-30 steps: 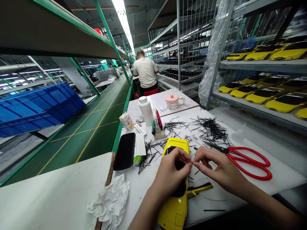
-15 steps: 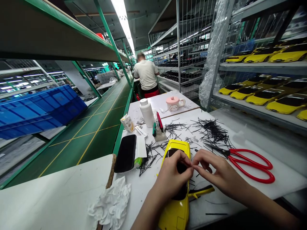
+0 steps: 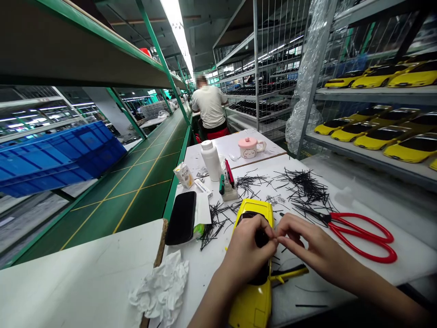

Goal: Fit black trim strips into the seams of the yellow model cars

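Observation:
A yellow model car point(image 3: 251, 300) with a black roof and windows lies lengthwise on the white table. Above its roof, my left hand point(image 3: 251, 246) is closed in a pinch. My right hand point(image 3: 307, 241) pinches too, its fingertips meeting those of the left at the car's right side. Whatever sits between the fingertips is too small to make out. A yellow door part point(image 3: 290, 274) sticks out from the car's right side, below my right hand. Red-handled scissors point(image 3: 363, 232) rest to the right, near a pile of thin black strips point(image 3: 309, 187).
Behind the car stand a small holder point(image 3: 228, 193) with red and green tools, a white bottle point(image 3: 211, 161) and a pink-lidded cup point(image 3: 248, 148). Left are a phone point(image 3: 180, 217) and crumpled tissue point(image 3: 164, 287). A person point(image 3: 209, 107) sits ahead; racks point(image 3: 362, 94) hold yellow cars.
The whole view has shifted slightly, with things sitting a little further right in the picture. Both hands keep nearly the same pinched pose over the car.

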{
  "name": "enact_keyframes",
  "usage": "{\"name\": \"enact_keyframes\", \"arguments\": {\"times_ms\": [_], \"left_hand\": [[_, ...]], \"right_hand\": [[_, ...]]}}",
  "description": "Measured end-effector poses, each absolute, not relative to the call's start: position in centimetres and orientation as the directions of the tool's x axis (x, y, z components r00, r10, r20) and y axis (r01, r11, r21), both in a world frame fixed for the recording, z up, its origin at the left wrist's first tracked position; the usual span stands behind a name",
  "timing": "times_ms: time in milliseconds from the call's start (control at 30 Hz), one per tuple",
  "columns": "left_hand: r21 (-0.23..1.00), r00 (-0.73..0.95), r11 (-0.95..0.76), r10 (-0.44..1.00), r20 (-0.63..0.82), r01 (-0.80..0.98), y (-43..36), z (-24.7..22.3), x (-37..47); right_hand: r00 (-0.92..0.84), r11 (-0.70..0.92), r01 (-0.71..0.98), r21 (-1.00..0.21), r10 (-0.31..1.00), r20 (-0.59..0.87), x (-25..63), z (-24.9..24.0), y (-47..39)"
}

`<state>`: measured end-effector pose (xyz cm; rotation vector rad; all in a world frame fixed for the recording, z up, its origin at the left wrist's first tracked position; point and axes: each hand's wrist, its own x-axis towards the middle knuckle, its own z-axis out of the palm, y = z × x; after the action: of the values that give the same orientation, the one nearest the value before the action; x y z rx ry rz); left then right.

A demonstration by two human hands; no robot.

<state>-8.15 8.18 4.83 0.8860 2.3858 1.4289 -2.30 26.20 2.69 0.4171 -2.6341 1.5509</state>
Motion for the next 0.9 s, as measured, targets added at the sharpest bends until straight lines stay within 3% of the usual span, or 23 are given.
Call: {"name": "enact_keyframes", "arguments": {"times_ms": [667, 733, 900], "left_hand": [[0.721, -0.762, 0.477, 0.639, 0.107, 0.502, 7.8, 4.8, -8.6], [0.715, -0.761, 0.483, 0.641, 0.104, 0.505, 7.8, 4.7, -8.7], [0.715, -0.772, 0.495, 0.628, 0.099, 0.494, 7.9, 4.5, -8.7]], "right_hand": [[-0.981, 0.251, -0.179, -0.951, -0.119, 0.153, -1.4, 3.5, 26.8], [-0.982, 0.278, -0.181, -0.943, -0.111, 0.155, -1.7, 3.1, 27.0], [-0.969, 0.544, -0.228, -0.807, -0.205, 0.135, -3.0, 1.9, 26.9]]}}
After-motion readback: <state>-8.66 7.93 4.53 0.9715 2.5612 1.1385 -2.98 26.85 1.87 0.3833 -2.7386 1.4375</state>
